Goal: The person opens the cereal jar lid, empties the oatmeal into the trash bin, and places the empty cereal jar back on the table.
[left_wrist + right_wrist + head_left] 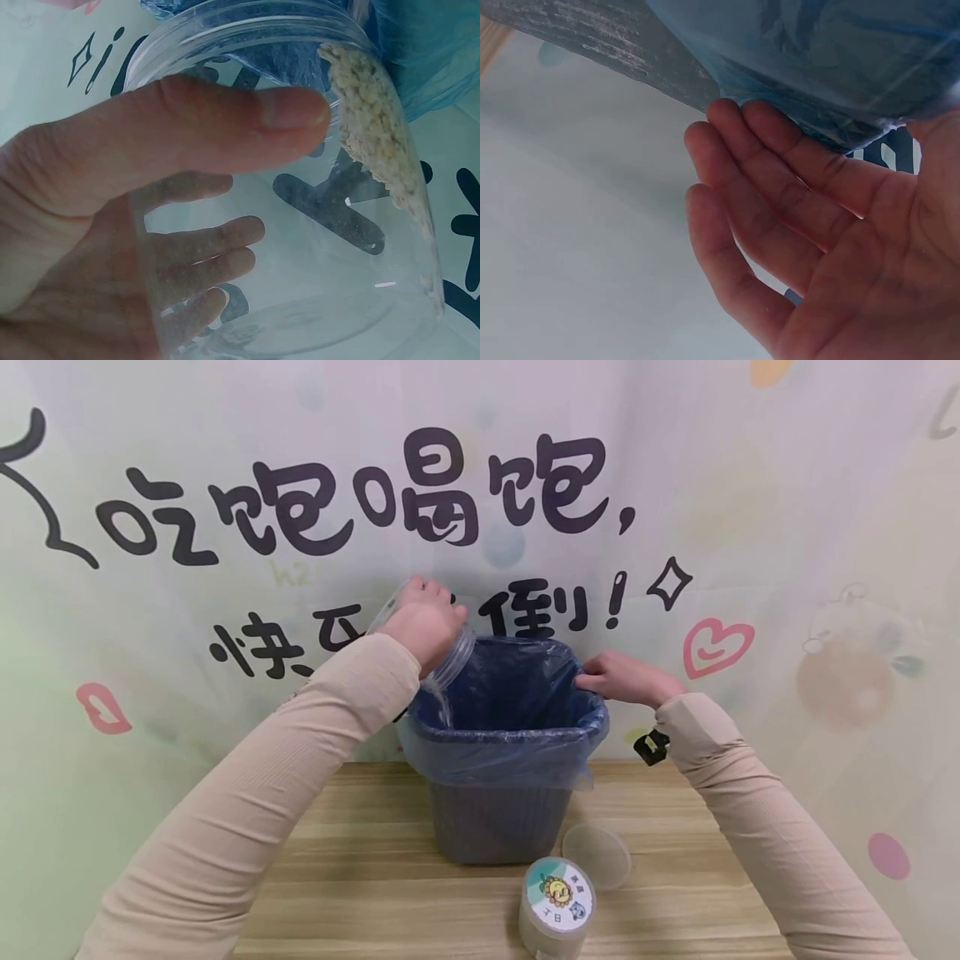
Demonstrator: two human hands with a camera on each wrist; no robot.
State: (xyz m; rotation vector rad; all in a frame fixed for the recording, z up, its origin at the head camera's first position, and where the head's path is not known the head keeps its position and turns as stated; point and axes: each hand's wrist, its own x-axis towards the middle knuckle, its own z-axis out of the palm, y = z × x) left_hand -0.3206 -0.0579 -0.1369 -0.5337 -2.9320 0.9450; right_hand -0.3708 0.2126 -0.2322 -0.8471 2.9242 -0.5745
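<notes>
The left hand (426,622) is wrapped round a clear jar (397,285), its thumb across the near side and its fingers showing through the wall from the far side. It tips the jar above the left part of a bin's rim, the mouth slanting down and inward, and a thin stream of pale grains (367,120) falls from it into the bin (495,827); more of them cling in a bank along one side of the jar's wall. The right hand (626,678), well apart from the left, grips the bin's rim at the right back corner, thumb over the edge and fingers outside, against the blue bag (495,756) that lines the bin and is folded over its rim. The bin stands upright between the two forearms, both in beige sleeves (300,777), and a small black object (651,747) sits at the right wrist. In front of the bin, on the wood-grain table (360,868), stands a tub (555,935) with a sunflower label on top; just beside it lies a round translucent disc (606,857). Behind hangs a pale backdrop (780,543) with black characters and a pink heart.
</notes>
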